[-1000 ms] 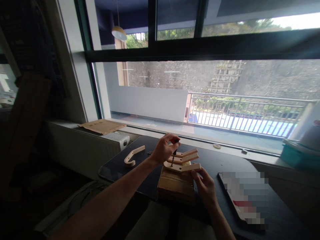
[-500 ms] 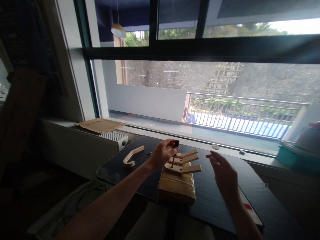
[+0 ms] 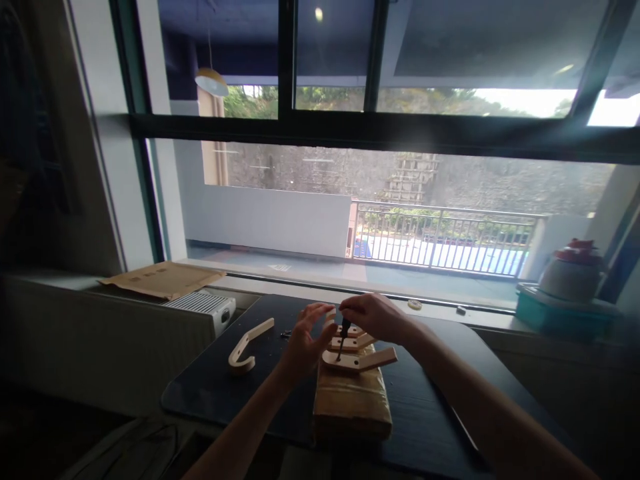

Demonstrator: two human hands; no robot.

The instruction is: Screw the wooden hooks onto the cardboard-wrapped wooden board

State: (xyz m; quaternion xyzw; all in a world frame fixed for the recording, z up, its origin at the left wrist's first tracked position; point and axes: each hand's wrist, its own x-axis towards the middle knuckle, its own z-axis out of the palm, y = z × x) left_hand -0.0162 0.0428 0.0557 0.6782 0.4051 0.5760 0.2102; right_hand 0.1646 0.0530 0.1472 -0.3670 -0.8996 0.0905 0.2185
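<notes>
My right hand [image 3: 373,315] is closed around the top of a black-handled screwdriver [image 3: 345,328], which stands nearly upright. Its tip meets a hole in the nearest wooden hook [image 3: 367,362]. Just left of the screwdriver, my left hand [image 3: 306,337] is open, its fingers curved and apart. More wooden hooks [image 3: 345,343] lie behind the nearest one, partly hidden by my hands. All of them rest across a brown, film-wrapped block [image 3: 350,407]. Another J-shaped wooden hook [image 3: 245,347] lies alone on the dark table [image 3: 210,387], with small screws [image 3: 286,334] between it and my left hand.
A roll of tape [image 3: 415,305] and a small dark item [image 3: 461,310] sit on the windowsill. At the right are a teal box [image 3: 560,310] and a white jug-like container [image 3: 570,277]. A brown paper envelope [image 3: 165,279] lies over the radiator [image 3: 200,310].
My right hand has come in from the right and taken the screwdriver's handle. My left hand has let go and shifted left. The view has tilted up and turned right.
</notes>
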